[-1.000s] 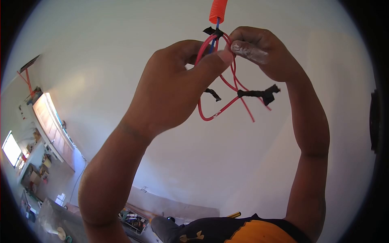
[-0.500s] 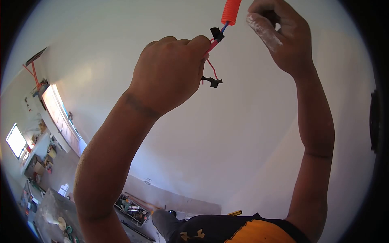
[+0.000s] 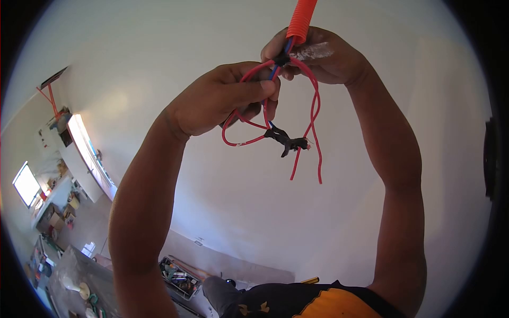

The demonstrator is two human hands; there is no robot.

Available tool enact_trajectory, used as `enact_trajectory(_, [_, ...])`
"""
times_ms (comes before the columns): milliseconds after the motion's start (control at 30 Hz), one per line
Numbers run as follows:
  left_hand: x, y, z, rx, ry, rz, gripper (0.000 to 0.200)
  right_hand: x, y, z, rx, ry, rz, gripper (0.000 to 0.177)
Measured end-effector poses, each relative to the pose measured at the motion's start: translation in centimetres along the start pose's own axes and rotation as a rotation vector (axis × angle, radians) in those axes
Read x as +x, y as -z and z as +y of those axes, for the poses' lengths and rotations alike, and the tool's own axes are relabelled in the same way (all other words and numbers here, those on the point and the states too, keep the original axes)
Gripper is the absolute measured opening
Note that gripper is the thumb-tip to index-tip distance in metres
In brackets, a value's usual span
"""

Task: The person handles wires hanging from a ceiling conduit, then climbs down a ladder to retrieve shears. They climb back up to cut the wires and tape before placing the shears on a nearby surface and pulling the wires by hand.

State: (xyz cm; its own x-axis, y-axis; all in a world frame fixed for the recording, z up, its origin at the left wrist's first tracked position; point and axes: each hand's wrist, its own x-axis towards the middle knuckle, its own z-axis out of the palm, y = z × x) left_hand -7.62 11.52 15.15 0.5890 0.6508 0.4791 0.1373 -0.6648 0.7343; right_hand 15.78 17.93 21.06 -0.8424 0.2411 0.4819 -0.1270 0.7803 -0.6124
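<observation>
An orange corrugated conduit (image 3: 301, 21) hangs from above, with red and blue electrical wires coming out of its lower end. Black tape (image 3: 281, 59) binds the wires just below it. My left hand (image 3: 225, 98) pinches the wires between thumb and fingers below that tape. Close under the conduit, my right hand (image 3: 331, 55) has its fingers closed around the wires at the tape; part of its grip is hidden behind them. Red wires (image 3: 316, 108) loop out on both sides, and two loose ends hang at the right. More black tape (image 3: 286, 140) wraps the lower wire ends.
A pale wall (image 3: 238, 196) lies behind my hands. Down at the left are a crate of tools (image 3: 180, 276) and a dusty grey surface (image 3: 79, 265) with items on it. Farther back stand a doorway (image 3: 91, 156) and a cluttered counter (image 3: 50, 204).
My right hand has come left and down from beside the conduit onto the taped wires. My left hand has turned and lowered slightly; the red wires now spread into visible loops.
</observation>
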Motion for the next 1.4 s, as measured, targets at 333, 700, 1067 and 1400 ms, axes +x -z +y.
enact_trajectory(333, [-0.5, -0.8, -0.7, 0.044, -0.026, 0.178, 0.026, -1.6, -2.0, 0.6, -0.149, -0.060, 0.331, 0.021])
enact_trajectory(700, [-0.2, -2.2, -0.4, 0.314, -0.051, 0.374, 0.027, -4.5, -2.8, 0.3, -0.012, -0.230, 0.328, 0.032])
enact_trajectory(1067, [0.4, -2.9, 0.9, 0.471, -0.103, 0.491, 0.042, -4.7, -4.0, -2.5, -1.047, 0.241, 0.519, 0.006])
enact_trajectory(1400, [0.2, -2.2, 2.1, 0.239, -0.068, 0.307, 0.046, -3.4, -4.2, -2.4, -1.286, 0.168, 0.423, 0.017])
